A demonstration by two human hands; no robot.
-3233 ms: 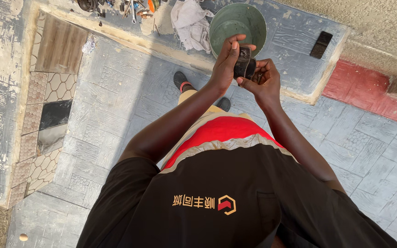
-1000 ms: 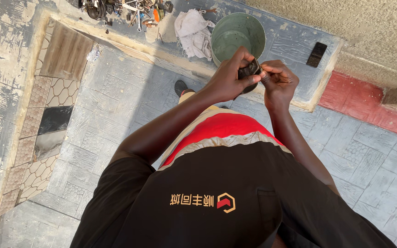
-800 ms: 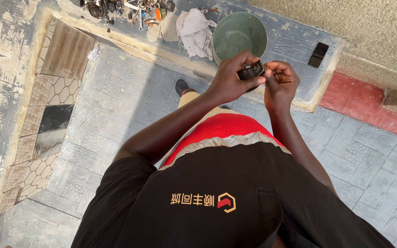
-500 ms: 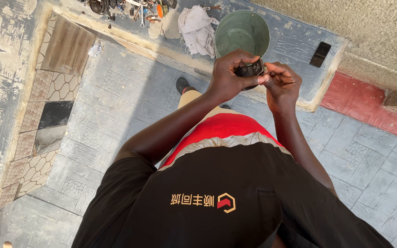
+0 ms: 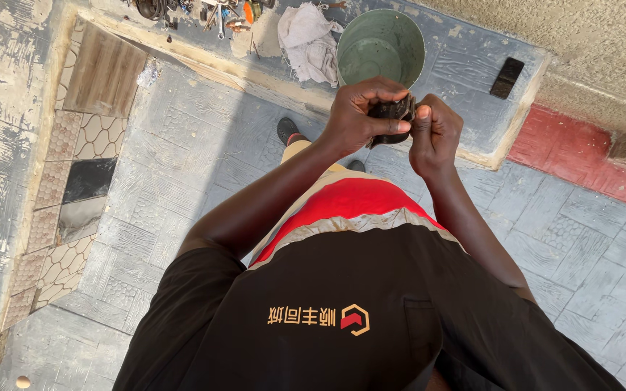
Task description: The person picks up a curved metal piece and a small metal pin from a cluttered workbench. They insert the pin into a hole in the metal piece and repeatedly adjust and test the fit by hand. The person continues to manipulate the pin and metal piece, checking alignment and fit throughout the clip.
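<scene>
Grey patterned paving below us. Our left hand (image 5: 356,119) and right hand (image 5: 436,134) both clamp a small black metal part (image 5: 393,116), fingers curled tight; round green plastic bucket (image 5: 380,47) at 12 o'clock.

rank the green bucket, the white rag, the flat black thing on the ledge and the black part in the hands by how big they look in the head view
1. green bucket
2. white rag
3. black part, held between left hand and right hand; partly covered and nearer the camera, so unsure
4. flat black thing
</scene>
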